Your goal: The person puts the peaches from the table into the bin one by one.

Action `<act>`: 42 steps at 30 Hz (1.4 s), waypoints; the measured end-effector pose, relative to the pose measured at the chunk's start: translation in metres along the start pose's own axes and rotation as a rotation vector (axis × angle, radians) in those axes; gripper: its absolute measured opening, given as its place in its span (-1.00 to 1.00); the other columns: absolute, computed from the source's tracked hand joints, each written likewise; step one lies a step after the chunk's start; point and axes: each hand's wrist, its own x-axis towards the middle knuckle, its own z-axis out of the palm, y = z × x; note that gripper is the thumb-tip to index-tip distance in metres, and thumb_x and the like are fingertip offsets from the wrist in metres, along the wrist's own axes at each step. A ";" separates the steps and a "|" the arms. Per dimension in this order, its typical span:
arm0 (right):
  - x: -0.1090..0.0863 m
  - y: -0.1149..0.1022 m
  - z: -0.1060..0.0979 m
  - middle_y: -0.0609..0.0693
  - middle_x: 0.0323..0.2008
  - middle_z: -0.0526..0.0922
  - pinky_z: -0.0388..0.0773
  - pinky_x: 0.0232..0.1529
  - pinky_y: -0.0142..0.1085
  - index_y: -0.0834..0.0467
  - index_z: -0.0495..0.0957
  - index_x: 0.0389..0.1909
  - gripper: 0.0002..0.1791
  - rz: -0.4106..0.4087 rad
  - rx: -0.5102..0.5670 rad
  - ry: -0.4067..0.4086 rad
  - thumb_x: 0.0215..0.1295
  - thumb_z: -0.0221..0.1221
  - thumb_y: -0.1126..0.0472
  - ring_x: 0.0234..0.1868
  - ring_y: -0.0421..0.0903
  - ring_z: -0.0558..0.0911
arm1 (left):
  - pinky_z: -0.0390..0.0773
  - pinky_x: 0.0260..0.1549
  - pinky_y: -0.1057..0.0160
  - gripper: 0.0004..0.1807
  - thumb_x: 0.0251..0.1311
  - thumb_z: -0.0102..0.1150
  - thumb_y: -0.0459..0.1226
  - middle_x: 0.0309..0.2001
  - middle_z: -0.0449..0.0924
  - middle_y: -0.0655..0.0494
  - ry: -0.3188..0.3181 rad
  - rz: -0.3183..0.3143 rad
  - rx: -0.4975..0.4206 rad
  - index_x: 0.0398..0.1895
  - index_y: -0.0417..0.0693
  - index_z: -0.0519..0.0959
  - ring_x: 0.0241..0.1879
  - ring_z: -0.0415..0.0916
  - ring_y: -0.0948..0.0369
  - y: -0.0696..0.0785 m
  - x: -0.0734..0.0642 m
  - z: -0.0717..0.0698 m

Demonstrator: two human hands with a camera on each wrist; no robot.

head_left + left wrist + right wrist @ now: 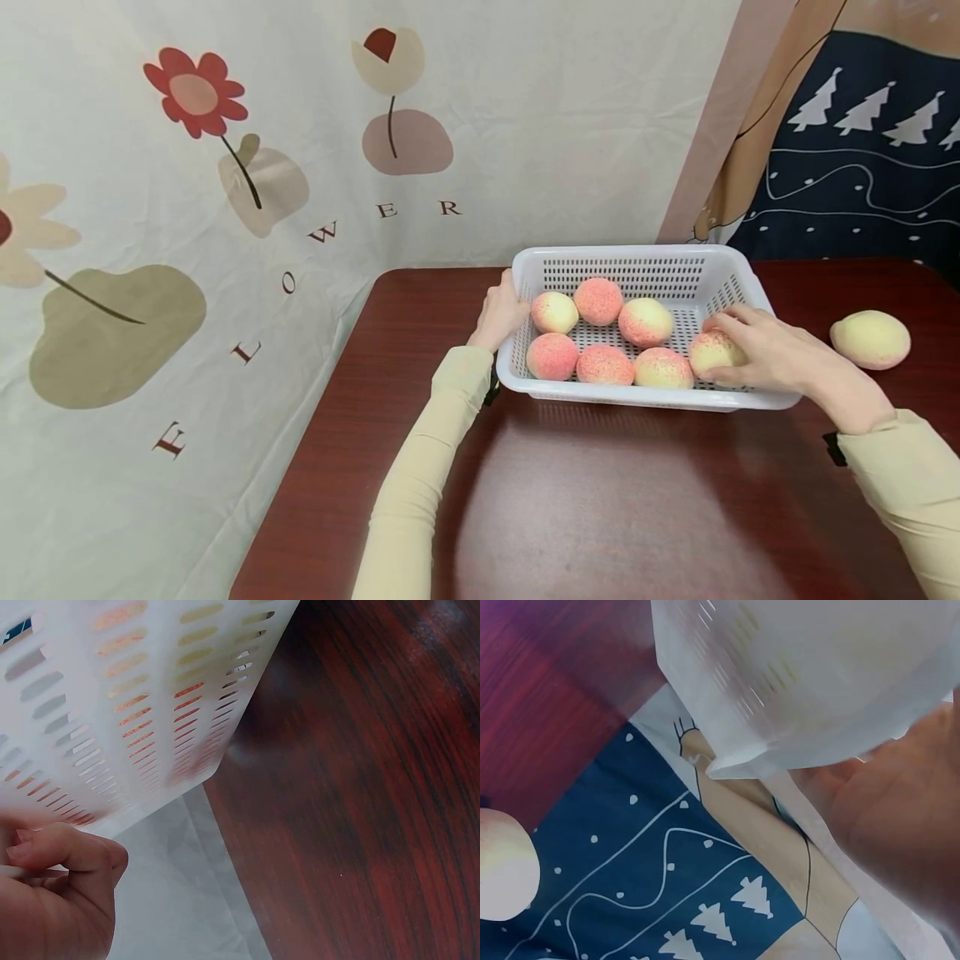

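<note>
A white plastic basket (630, 395) with slotted walls stands near the back of the table. Several pink and yellow peaches (600, 302) lie inside it, in two loose rows. My left hand (501, 317) grips the basket's left rim; in the left wrist view its curled fingers (71, 847) close over that edge. At the basket's right end, my right hand (780, 354) holds a yellow-pink peach (710, 353) between thumb and fingers, low inside the basket. The right wrist view hides that peach behind the basket wall (817, 682).
One pale yellow peach (873, 340) lies on the dark red wooden table (600, 508), right of the basket. Behind the table hangs a white cloth (570, 125) printed with flowers. A dark blue cloth (855, 200) with white trees hangs at the right.
</note>
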 end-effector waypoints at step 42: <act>-0.006 0.080 -0.022 0.46 0.07 0.27 0.26 0.00 0.37 0.39 0.31 0.14 -0.42 0.253 0.085 0.242 0.42 -0.09 -0.06 0.02 0.39 0.29 | 0.54 -0.52 0.22 -0.43 0.22 -0.05 -0.31 -0.09 0.58 -0.17 0.005 0.009 0.000 0.33 -0.04 0.14 -0.32 0.65 0.03 0.000 -0.001 -0.001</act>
